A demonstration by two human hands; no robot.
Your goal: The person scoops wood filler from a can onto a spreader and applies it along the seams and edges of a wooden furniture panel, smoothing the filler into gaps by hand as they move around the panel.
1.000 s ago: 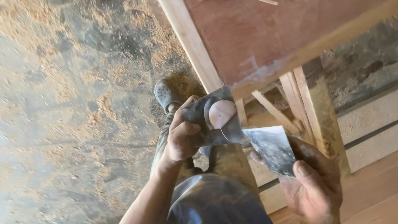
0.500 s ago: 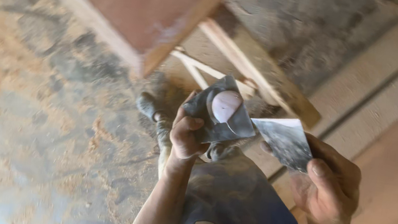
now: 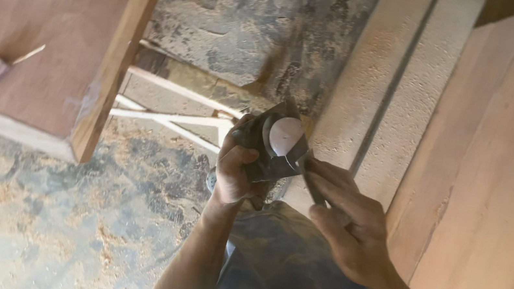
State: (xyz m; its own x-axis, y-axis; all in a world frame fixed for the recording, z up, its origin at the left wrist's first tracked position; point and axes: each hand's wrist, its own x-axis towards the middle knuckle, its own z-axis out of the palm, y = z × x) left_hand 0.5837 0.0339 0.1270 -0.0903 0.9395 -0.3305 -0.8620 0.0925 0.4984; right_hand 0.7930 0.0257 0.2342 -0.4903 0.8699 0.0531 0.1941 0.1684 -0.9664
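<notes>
Bench [image 3: 35,39]: at ten o'clock; flat reddish-brown plywood top, pale solid-wood edge strip, small scrap and thin stick lying on it.
Floor [image 3: 32,221]: at eight o'clock; rough grey concrete, dusted with pale sawdust.
Left hand [image 3: 236,165]: just left of centre; fingers clamped around a small sanding block wrapped in grey paper.
Sanding block [image 3: 280,142]: at centre, held in the air well clear of the bench; dark gritty sheet folded over it, rounded pale patch showing on its upper face.
Right hand [image 3: 345,221]: at four o'clock of the block; fingers together, pinching the loose edge of the sandpaper sheet [image 3: 312,183] against the block.
Boards [image 3: 499,194]: at three o'clock; long smooth reddish planks beside pale, grainy panels.
Risk: sheet likely to slip or tear if pulled unevenly; abrasive face could scrape fingertips; loose wrap would probably bunch.
</notes>
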